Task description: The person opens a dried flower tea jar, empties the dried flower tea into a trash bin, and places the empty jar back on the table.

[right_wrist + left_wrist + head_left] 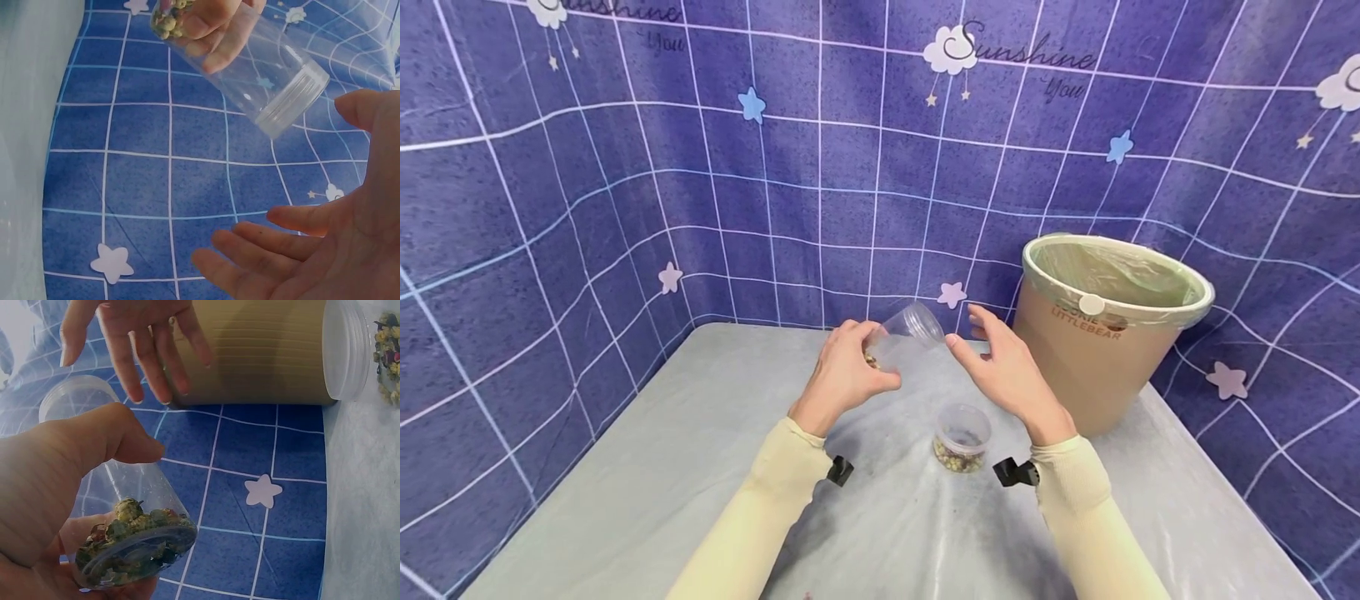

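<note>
My left hand (847, 367) grips a clear plastic jar (904, 333) near its base, above the table. The jar is tilted, its threaded mouth up and toward the right. Dried flower buds (134, 534), yellowish and green with some dark bits, lie in its bottom end. My right hand (1009, 371) is held with fingers spread beside the jar's mouth, holding nothing. Below, between the two forearms, a second clear container (962, 427) stands upright on the table, with similar dried buds (957, 458) at its bottom.
A tan bin (1078, 375) with a pale rim and a plastic liner stands at the back right, close behind my right hand. A grey cloth (700, 433) covers the table. Blue grid-patterned curtains (820, 150) with stars hang at the back and sides.
</note>
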Motion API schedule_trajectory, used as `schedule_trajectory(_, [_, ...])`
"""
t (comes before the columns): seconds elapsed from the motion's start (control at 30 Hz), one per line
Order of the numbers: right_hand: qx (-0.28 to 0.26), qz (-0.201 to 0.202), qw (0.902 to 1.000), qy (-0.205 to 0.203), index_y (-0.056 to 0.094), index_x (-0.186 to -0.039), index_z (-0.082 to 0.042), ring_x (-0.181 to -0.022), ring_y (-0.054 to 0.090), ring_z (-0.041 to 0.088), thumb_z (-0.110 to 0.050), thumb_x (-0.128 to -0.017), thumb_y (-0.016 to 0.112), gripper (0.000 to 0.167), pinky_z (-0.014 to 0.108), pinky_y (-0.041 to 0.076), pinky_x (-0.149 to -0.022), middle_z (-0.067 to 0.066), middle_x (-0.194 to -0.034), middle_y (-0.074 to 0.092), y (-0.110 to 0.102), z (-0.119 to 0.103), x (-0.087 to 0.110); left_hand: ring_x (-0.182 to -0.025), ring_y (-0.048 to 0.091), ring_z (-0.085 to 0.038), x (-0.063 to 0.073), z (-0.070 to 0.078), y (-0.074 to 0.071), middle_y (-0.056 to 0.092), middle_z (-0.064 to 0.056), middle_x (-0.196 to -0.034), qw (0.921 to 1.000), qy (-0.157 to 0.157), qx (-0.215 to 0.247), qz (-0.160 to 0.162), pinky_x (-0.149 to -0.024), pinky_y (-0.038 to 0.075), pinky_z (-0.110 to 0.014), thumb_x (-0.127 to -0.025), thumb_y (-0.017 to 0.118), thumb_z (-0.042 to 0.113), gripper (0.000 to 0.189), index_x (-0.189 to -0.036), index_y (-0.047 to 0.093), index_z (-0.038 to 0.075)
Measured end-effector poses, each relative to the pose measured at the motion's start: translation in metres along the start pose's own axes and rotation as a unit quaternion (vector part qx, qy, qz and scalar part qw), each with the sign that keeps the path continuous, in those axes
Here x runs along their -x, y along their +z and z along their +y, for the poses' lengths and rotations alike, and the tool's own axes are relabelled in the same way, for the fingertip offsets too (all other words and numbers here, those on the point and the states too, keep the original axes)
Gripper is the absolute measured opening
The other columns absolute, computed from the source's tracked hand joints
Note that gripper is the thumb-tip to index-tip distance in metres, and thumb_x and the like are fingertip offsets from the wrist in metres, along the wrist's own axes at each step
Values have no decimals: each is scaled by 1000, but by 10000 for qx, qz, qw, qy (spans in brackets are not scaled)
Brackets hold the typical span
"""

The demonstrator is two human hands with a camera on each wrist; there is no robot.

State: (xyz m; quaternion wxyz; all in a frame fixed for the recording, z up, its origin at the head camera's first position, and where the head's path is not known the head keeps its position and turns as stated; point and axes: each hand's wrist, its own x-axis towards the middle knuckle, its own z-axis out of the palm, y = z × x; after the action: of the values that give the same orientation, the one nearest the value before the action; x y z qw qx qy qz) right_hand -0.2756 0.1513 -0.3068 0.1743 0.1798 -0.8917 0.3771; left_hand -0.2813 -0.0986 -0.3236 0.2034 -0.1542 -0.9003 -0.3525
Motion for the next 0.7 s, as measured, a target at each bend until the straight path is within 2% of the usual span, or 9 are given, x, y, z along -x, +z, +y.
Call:
schedule_trajectory(0.13, [-91, -23, 9999, -82, 39, -157, -12, -130, 60, 33, -54, -101, 58, 73, 48, 52, -102, 16, -147, 57, 0, -1, -1, -102, 51, -26, 1, 2, 2, 58, -2, -100, 10000, 33, -59, 1, -89, 44, -39, -63, 88, 28, 55, -113, 69, 16])
schedule_trajectory(0.27, [-215, -26, 9995, -232, 43, -156, -16, -119, 67, 31, -54, -101, 57, 68, 48, 54, -99, 13, -139, 62, 2, -4, -2, -104, 52, -27, 1, 3, 3, 60, -4, -101, 9999, 110, -111, 25, -90, 45, -40, -62, 88, 27, 57, -114, 69, 14])
schedule_trajectory(0.5, [-393, 73, 9973, -611, 51, -151, -17, -119, 64, 23, -46, -103, 57, 56, 45, 55, -92, 8, -131, 67, 10, -9, 0, -107, 50, -26, 3, 5, 7, 58, -1, -102, 9993, 167, -299, -136, -90, 46, -38, -62, 87, 27, 59, -117, 69, 14])
schedule_trajectory(0.7, [-370, 214, 9961, -776, 54, -149, -20, -107, 66, 26, -41, -105, 56, 49, 46, 54, -88, 9, -126, 68, 15, -7, 2, -108, 49, -26, 6, 9, 9, 58, -2, -107, 9988, 186, -358, -290, -90, 47, -38, -63, 88, 26, 60, -119, 68, 13])
